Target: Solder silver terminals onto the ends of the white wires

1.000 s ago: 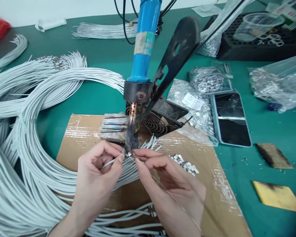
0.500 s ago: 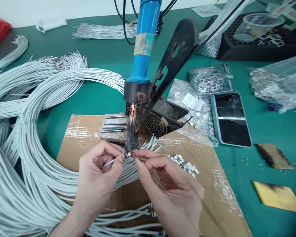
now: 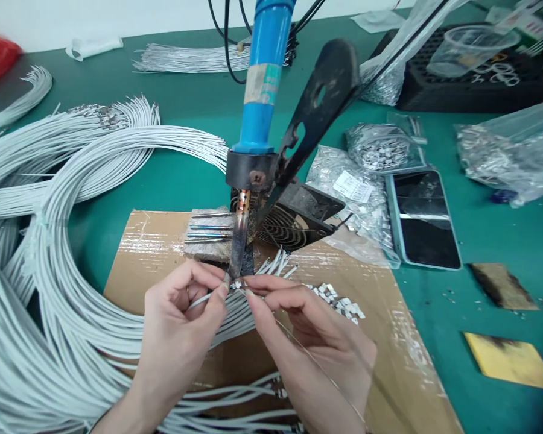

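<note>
Just below the tip of a blue-handled soldering iron, fixed upright in a black bracket, my two hands meet. My left hand pinches a white cable close to its end. A small metal piece sits at that end, beside the iron's tip; exactly how it is held is hidden by my fingertips. My right hand is closed on a thin solder wire, which trails back past the palm. Under both hands runs a bundle of white cables across the cardboard.
Small metal pieces lie in a pile on the cardboard. Thick coils of white cable fill the left side. A phone, bags of metal parts, a yellow sponge and a black fan surround the spot.
Both hands keep nearly the same place and grip. The view has shifted very slightly, and the solder wire lies a little differently along my right hand.
</note>
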Action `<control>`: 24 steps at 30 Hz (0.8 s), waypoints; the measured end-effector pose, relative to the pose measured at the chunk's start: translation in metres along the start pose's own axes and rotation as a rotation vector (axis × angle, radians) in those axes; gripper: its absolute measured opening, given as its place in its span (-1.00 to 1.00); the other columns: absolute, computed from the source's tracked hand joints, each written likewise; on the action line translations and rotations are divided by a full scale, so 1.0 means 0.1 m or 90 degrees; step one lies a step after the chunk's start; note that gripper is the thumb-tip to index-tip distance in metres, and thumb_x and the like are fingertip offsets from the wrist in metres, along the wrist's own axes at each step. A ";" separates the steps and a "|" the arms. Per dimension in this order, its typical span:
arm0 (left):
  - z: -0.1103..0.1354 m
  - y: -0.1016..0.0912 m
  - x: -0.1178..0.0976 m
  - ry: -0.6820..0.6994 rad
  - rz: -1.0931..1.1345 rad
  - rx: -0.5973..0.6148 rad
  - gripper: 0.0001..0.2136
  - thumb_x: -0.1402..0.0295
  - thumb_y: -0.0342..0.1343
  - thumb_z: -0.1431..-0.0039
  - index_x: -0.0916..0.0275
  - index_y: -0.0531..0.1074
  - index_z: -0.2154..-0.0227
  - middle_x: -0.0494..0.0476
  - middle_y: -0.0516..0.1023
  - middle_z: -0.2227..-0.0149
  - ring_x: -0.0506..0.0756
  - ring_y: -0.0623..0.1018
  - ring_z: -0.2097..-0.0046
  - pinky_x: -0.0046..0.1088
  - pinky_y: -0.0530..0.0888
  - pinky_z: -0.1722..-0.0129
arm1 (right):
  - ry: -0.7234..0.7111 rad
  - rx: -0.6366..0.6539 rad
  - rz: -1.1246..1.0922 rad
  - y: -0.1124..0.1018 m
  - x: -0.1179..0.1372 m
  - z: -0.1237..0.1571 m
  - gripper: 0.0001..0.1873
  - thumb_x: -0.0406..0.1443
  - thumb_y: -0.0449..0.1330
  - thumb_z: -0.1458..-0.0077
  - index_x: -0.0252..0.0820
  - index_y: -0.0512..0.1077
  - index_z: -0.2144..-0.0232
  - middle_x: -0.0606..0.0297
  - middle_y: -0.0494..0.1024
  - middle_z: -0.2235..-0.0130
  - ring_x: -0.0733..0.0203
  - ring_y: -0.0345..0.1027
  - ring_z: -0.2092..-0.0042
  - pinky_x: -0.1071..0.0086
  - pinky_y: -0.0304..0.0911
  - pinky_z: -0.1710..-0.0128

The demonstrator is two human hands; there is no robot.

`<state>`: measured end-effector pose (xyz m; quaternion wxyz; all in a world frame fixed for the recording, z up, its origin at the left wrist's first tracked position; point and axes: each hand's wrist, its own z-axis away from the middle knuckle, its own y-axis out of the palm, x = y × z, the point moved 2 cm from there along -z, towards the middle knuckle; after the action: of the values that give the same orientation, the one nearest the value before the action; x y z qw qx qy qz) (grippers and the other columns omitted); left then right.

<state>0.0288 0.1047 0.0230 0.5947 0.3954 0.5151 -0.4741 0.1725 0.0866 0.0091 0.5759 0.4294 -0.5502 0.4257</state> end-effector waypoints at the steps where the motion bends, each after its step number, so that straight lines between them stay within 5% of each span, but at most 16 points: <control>1: 0.00 0.00 0.00 0.001 -0.001 0.001 -0.84 0.61 0.36 -0.03 0.23 0.60 0.51 -0.04 0.66 0.37 -0.15 0.54 0.44 -0.82 0.45 0.41 | -0.003 0.001 -0.001 0.00 0.00 0.00 -0.78 -0.35 0.39 -0.20 -0.06 0.53 0.48 0.33 0.75 0.21 0.21 0.62 0.18 0.36 0.45 0.10; 10: 0.03 -0.01 0.02 0.018 -0.016 -0.002 -0.82 0.61 0.32 -0.13 0.21 0.60 0.48 -0.03 0.66 0.35 -0.11 0.61 0.36 -0.80 0.49 0.37 | -0.037 0.006 0.011 -0.02 -0.02 -0.01 -0.79 -0.36 0.39 -0.21 -0.06 0.54 0.47 0.28 0.75 0.21 0.15 0.63 0.19 0.31 0.48 0.13; 24: 0.03 0.03 -0.03 0.002 -0.008 -0.042 -0.86 0.59 0.36 -0.04 0.23 0.61 0.52 0.02 0.64 0.37 -0.06 0.60 0.38 -0.72 0.53 0.39 | -0.089 0.004 0.032 0.00 -0.02 -0.01 -0.79 -0.41 0.37 -0.22 -0.06 0.55 0.44 0.36 0.74 0.24 0.24 0.63 0.20 0.41 0.48 0.14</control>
<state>0.0325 0.1026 0.0264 0.6036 0.3732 0.5339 -0.4597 0.1723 0.0874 0.0072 0.5239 0.4461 -0.5984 0.4105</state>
